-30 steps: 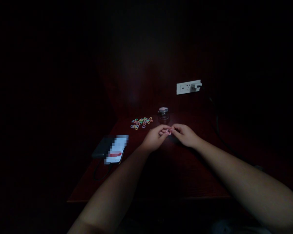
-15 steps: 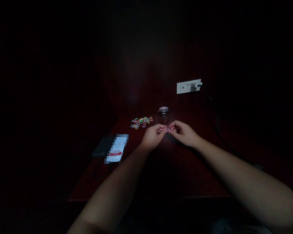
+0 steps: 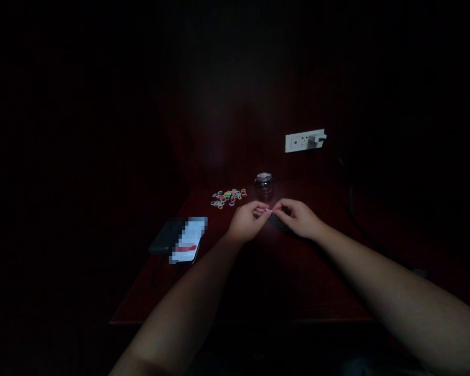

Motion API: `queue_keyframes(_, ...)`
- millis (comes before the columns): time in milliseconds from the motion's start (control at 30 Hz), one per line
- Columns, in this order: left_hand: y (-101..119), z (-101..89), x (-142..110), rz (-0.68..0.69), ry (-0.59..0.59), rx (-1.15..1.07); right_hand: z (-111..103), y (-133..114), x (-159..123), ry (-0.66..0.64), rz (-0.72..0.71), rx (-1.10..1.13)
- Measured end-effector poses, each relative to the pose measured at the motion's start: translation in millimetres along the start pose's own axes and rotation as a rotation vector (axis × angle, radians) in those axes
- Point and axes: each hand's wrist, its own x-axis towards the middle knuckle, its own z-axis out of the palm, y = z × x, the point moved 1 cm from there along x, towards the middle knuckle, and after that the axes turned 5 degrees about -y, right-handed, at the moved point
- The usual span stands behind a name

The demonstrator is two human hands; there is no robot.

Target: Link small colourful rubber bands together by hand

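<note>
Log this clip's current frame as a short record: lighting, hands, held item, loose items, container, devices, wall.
lighting: dim, edges of view near black
left hand: the left hand pinches the pink band
right hand: the right hand has its fingertips at the same band
loose items: colorful bands scattered on the dark red table
container: clear jar, upright, lid on, beyond the hands
devices: phone, screen lit and partly pixelated, by a dark flat object
wall: white socket panel with a plug in it

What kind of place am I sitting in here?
Probably a dim desk nook: a dark reddish wooden table, a white rectangular wall socket panel, and a flat phone with a lit screen.
</note>
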Motion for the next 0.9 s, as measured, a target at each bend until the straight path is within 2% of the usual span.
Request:
queue_keyframes(200,1.8,-1.9,-0.7,-0.013,0.026,0.010,-0.6,-2.4,0.0,0.011,-0.006,-0.012)
queue_keyframes(667,2.7,-2.1,1.0,-0.040,-0.029,-0.014,2.1,2.0,-0.6,-0.012,0.004,0.079)
queue_keyframes(900,2.7,-0.3,-0.1,-0.020,-0.009,-0.009,-0.6,-0.6,-1.2,0.003,-0.002,0.004)
